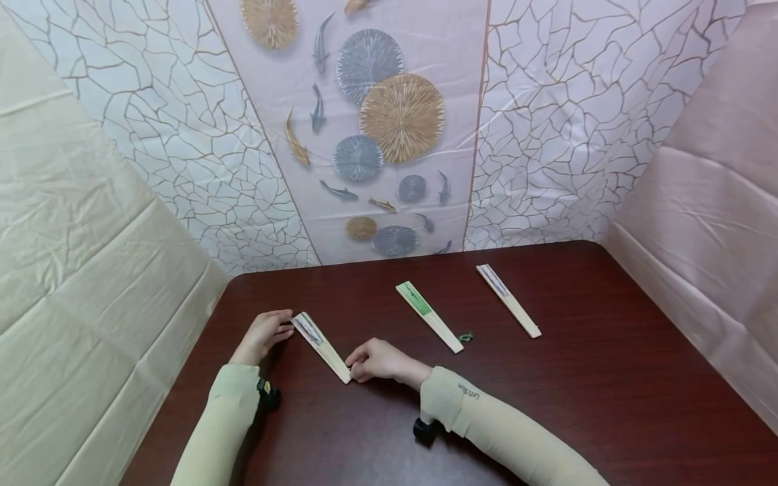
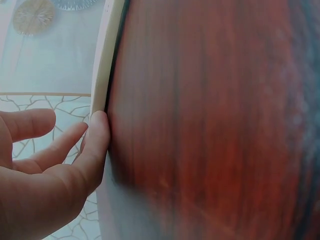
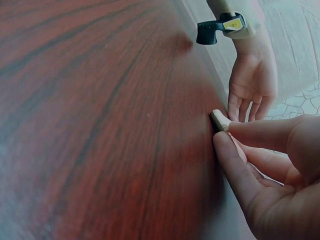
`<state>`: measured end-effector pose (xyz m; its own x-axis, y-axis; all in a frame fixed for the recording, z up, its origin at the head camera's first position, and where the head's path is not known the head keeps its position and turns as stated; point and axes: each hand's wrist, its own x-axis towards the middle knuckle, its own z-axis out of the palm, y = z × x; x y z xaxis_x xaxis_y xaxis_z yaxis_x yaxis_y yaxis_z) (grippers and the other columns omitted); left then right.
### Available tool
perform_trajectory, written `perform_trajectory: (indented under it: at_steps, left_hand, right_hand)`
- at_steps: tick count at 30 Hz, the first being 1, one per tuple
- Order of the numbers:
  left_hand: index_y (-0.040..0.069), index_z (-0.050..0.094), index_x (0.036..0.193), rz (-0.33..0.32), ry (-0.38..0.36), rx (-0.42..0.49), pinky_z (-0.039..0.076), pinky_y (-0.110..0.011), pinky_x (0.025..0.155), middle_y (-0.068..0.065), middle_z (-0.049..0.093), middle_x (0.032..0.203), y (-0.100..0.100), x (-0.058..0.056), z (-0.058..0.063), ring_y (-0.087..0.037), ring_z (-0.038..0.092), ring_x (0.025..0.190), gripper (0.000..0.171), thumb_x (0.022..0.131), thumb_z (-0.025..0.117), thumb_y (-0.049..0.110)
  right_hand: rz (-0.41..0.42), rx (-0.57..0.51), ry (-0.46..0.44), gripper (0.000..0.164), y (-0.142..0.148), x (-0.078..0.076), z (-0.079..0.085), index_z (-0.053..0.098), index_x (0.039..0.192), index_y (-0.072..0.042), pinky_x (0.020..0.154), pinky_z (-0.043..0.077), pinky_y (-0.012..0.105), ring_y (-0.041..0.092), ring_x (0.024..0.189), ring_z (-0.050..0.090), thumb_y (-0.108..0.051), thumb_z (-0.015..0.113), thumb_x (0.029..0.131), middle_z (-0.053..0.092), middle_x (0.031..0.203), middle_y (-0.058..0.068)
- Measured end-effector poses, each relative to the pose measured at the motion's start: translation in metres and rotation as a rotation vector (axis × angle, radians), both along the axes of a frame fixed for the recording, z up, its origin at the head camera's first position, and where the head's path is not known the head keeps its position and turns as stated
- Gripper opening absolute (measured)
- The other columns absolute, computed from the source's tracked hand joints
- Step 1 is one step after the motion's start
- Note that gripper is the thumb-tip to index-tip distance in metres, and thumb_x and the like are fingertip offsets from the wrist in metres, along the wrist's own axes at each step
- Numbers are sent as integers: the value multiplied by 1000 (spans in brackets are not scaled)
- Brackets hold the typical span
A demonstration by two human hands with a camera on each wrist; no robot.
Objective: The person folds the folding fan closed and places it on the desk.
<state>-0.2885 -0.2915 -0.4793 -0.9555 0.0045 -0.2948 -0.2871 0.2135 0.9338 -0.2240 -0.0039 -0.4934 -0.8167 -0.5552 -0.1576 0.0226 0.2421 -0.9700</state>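
A folded hand fan [image 1: 322, 347] with a dark grey picture on its pale leaf lies slantwise on the left part of the table. At its lower right end, my right hand [image 1: 378, 360] pinches the narrow tip between thumb and finger; the right wrist view shows this fan end [image 3: 220, 120] close up. My left hand [image 1: 265, 335] is at the wide upper end, fingers loosely extended. In the left wrist view one fingertip touches the fan's edge [image 2: 104, 65], while the other fingers stand apart from it.
Farther right lie a closed fan with a green leaf [image 1: 430, 317] and a small green tassel [image 1: 466, 337], then another closed fan with a greyish picture [image 1: 509, 301]. The dark red wooden table [image 1: 595, 398] meets a patterned cloth [image 1: 395, 202] at its back edge.
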Motion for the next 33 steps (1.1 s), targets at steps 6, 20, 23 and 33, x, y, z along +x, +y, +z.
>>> perform_trajectory:
  at_steps: [6,20,23,33]
  left_hand:
    - [-8,35,151,14,-4,-10,50,-39,103,-28,32,156,-2,2,-3,-37,49,127,47,110,39,15]
    - [-7,52,139,71,266,-213,57,-28,81,-14,59,116,5,-12,64,-16,60,89,40,108,48,19]
    - [-6,54,138,78,361,-261,55,-23,79,-15,59,118,13,-17,100,-12,58,89,40,108,49,20]
    - [4,61,134,127,732,-422,52,-35,86,-16,63,127,52,-7,200,-23,60,106,39,106,51,30]
  right_hand:
    - [17,0,-2,22,-1,2,-1,71,109,9,72,62,33,24,81,72,10,66,87,73,91,15]
    - [-100,16,312,17,29,-27,61,72,112,-1,72,62,36,32,85,70,-9,65,99,71,95,17]
    - [-159,29,429,17,43,-37,96,72,113,-4,73,62,35,28,83,70,-12,64,100,72,96,12]
    - [-406,-6,843,20,100,-50,192,71,116,-4,64,54,26,27,79,67,-14,63,100,73,98,13]
